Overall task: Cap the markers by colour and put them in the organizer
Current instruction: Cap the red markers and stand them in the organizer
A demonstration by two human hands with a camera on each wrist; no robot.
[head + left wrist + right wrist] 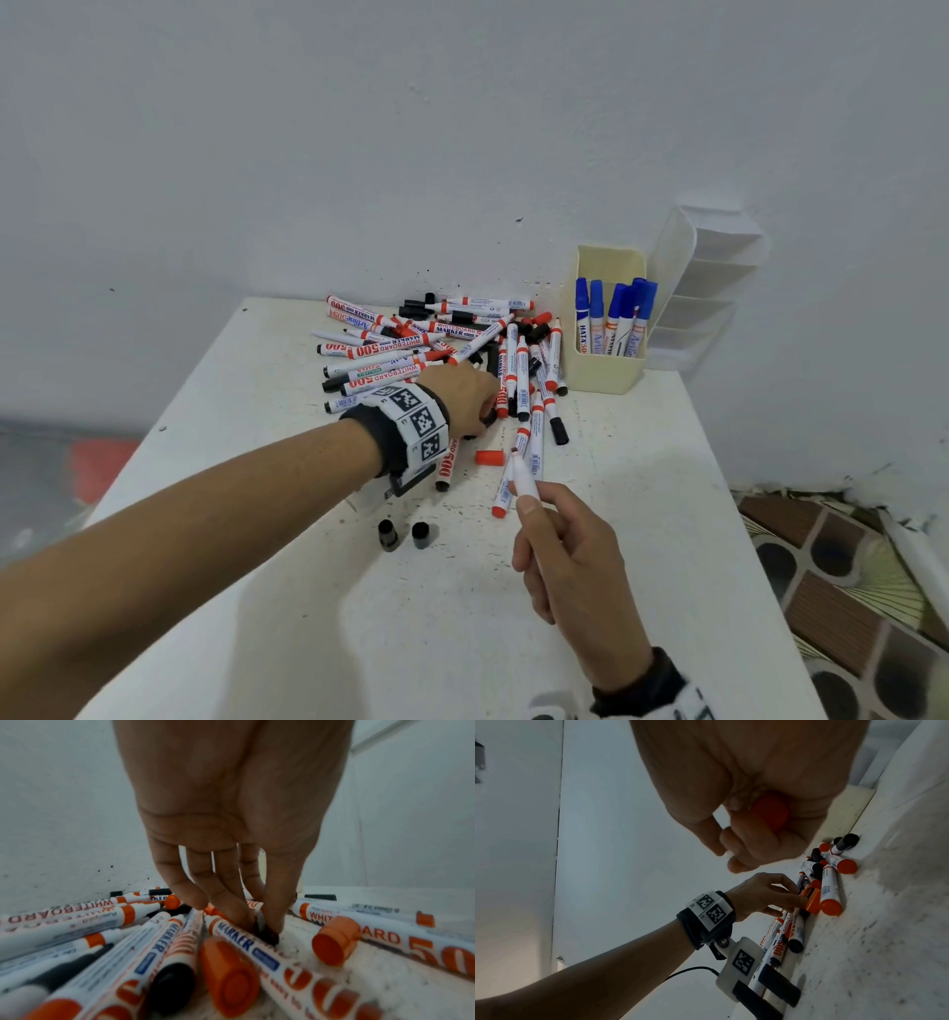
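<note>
- Left hand (pixel 231 805): fingertips (pixel 272 925) pinch a small black cap (pixel 270 936) on the table (pixel 642 565), at the near edge of the marker pile (pixel 411 349).
- Right hand (pixel 575 555): fingers curled round an uncapped red marker (pixel 524 475), tip pointing toward the pile.
- Loose red cap (pixel 488 457) just beside that tip.
- Organizer (pixel 606 370) at the wall, right of the pile, holding blue-capped markers (pixel 613 313).

left fingers (pixel 246 921) hiding a small dark object, right hand (pixel 575 555) covering marker barrel

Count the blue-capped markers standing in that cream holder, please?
6, though others may hide behind. All stand upright, caps up, in the cream organizer: blue-capped markers.
</note>
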